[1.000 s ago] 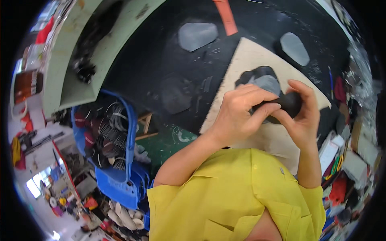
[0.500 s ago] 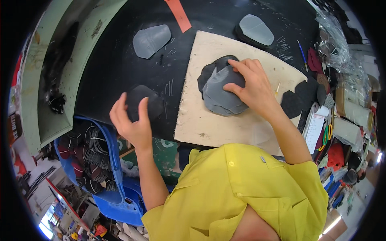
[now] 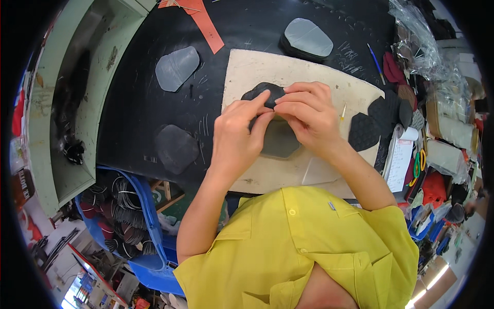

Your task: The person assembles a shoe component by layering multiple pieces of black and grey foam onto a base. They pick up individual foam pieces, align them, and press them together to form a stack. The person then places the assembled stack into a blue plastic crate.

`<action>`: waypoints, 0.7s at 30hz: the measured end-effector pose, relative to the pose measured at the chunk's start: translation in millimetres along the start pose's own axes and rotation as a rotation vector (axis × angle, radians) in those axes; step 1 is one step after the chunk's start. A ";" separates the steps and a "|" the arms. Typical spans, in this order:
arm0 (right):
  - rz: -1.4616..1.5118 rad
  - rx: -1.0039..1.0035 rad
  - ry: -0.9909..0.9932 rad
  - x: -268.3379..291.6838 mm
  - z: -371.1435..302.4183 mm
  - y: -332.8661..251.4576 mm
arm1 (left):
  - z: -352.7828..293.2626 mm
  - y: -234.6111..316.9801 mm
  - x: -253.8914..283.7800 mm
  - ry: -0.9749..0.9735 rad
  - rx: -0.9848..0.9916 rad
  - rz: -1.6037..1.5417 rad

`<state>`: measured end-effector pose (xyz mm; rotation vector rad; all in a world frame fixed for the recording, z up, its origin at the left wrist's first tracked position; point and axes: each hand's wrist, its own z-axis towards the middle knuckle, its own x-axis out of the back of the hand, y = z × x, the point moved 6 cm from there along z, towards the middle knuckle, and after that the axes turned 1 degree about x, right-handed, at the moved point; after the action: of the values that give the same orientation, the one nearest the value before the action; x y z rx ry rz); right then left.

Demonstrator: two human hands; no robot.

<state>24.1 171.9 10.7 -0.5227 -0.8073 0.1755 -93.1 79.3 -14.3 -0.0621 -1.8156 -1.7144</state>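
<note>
Head view, taking the pale cutting board (image 3: pixel 309 72) on the black worktop (image 3: pixel 247 26) as the landmark: far to its left stands a blue crate (image 3: pixel 149 232) of dark pieces, and nearer, two grey pads (image 3: pixel 176 67) lie on the worktop. Over the board's middle, the left hand (image 3: pixel 239 136) has its grip closed, pinching the black rubber piece (image 3: pixel 263 92), which rests on the board above a grey pad. The right hand (image 3: pixel 309 116) pinches the same piece from the other side. At the board's right edge lie textured black pieces (image 3: pixel 364 131).
</note>
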 end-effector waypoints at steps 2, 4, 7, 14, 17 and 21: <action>0.124 -0.027 0.014 2.3 3.4 -5.6 | -3.3 3.6 3.5 0.007 -0.016 -0.078; 0.145 -0.036 0.050 5.9 5.8 -9.0 | -7.8 7.9 5.3 0.037 -0.072 0.027; 0.069 -0.076 0.106 13.7 9.5 -2.5 | -15.5 12.5 -4.9 0.111 -0.161 0.377; 0.059 -0.250 0.019 22.6 -11.5 -0.2 | -22.4 -1.3 -10.2 0.204 -0.015 0.370; 0.248 -0.373 -0.022 16.3 -16.9 -15.7 | -28.4 9.0 -5.2 0.266 0.040 0.020; 0.323 -0.343 -0.016 12.7 -9.7 -31.9 | -44.3 34.8 4.9 0.297 -0.040 -0.043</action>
<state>38.4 145.2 29.5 -0.9777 -0.7684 0.3418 -63.6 42.3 16.6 0.2061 -1.5743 -1.6892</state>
